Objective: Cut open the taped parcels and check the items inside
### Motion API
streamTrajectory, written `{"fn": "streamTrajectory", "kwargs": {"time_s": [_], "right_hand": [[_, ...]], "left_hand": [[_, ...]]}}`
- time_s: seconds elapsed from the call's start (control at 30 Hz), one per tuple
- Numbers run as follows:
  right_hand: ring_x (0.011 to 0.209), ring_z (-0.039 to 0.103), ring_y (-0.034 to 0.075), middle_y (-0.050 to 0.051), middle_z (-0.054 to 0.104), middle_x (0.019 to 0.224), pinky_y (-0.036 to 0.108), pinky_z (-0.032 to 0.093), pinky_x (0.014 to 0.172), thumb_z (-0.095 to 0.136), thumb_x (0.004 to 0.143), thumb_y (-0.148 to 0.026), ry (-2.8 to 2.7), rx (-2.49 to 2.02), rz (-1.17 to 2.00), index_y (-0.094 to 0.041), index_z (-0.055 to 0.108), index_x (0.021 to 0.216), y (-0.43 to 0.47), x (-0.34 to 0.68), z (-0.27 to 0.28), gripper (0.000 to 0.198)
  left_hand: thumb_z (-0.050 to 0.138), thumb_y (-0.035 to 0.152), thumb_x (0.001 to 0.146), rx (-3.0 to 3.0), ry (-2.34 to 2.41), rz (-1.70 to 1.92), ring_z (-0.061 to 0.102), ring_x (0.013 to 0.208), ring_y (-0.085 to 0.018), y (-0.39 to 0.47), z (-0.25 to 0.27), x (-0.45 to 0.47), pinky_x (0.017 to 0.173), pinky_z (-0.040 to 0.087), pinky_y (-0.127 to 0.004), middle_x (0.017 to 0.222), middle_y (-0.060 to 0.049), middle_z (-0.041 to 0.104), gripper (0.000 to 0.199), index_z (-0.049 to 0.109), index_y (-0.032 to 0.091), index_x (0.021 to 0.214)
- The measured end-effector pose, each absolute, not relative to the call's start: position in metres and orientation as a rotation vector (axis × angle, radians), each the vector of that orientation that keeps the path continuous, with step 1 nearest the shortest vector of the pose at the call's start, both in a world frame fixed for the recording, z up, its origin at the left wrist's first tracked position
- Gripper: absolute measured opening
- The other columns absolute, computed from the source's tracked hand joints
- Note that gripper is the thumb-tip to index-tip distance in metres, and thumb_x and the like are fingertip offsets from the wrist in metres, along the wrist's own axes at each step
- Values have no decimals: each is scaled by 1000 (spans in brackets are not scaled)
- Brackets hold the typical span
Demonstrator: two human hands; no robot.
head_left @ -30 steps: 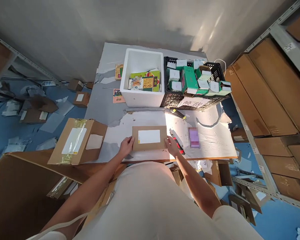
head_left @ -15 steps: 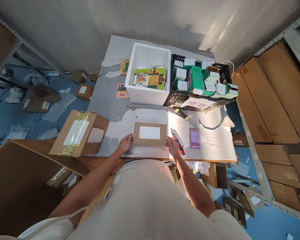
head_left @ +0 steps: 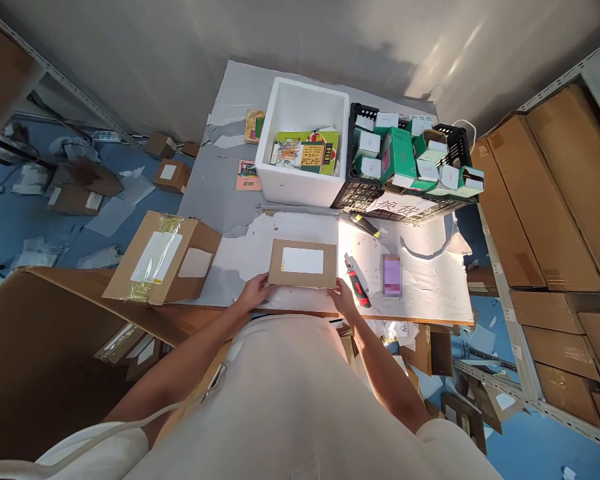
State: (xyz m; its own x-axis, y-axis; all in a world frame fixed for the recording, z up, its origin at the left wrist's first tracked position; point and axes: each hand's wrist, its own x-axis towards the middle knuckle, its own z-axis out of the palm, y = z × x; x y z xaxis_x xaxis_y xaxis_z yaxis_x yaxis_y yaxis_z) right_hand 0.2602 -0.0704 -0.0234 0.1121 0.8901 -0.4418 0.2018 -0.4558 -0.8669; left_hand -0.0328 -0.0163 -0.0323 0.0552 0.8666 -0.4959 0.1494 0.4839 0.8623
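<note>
A flat cardboard box with a white label lies in front of me near the table's front edge. My left hand grips its lower left corner, and my right hand holds the lower right one. The fingertips are partly hidden at the box edge. Just right of my right hand lies a red and black utility knife. Farther back is a yellow and black cutter. A blurred purple rectangle lies right of the red knife.
A white foam bin holding books stands at the back, beside a black crate of green and white boxes. A taped carton sits at the table's left. Shelving with large cartons rises on the right.
Both hands have closed in on the box's lower corners; the left hand has moved right to touch it. The view has shifted slightly, while the tools and bins keep their places.
</note>
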Motion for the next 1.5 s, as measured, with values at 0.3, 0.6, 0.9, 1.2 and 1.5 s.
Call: {"fn": "streamTrajectory", "kwargs": {"time_s": [0.3,0.6,0.9,1.2,1.5], "right_hand": [[69,53,16,3,60,75,28,42,60,44,86,-54,-1236,-1928,1090,-20,52,79,-45,257,17,35],[63,46,14,1,54,69,27,38,59,37,89,-49,-1299,-1867,1055,-21,49,71,-38,254,16,35],[85,62,20,8,67,94,34,52,73,42,88,-43,-1100,-1658,1252,-21,64,109,-54,266,-9,38],[107,59,22,8,61,121,39,52,83,54,73,-20,-1242,-1726,1371,-28,49,128,-64,269,-41,56],[80,56,19,7,60,88,32,46,70,37,90,-40,-1519,-1846,1112,-21,53,81,-45,266,-7,26]], "left_hand": [[46,60,81,1499,1756,468,54,64,-16,5,12,-29,62,39,-27,67,-4,65,48,66,18,72],[42,60,83,1474,1741,451,62,77,-20,19,-3,-28,70,43,-28,84,-6,71,51,71,18,89],[39,53,83,1223,1500,692,65,92,-22,3,-33,-47,84,51,-38,108,-12,69,57,63,13,116],[68,41,61,1207,1320,666,59,113,-29,-9,-55,-51,97,46,-44,121,-13,64,63,60,15,118],[49,58,79,1424,1522,590,63,97,-25,8,-22,-45,82,50,-33,106,-10,70,51,69,17,102]]}}
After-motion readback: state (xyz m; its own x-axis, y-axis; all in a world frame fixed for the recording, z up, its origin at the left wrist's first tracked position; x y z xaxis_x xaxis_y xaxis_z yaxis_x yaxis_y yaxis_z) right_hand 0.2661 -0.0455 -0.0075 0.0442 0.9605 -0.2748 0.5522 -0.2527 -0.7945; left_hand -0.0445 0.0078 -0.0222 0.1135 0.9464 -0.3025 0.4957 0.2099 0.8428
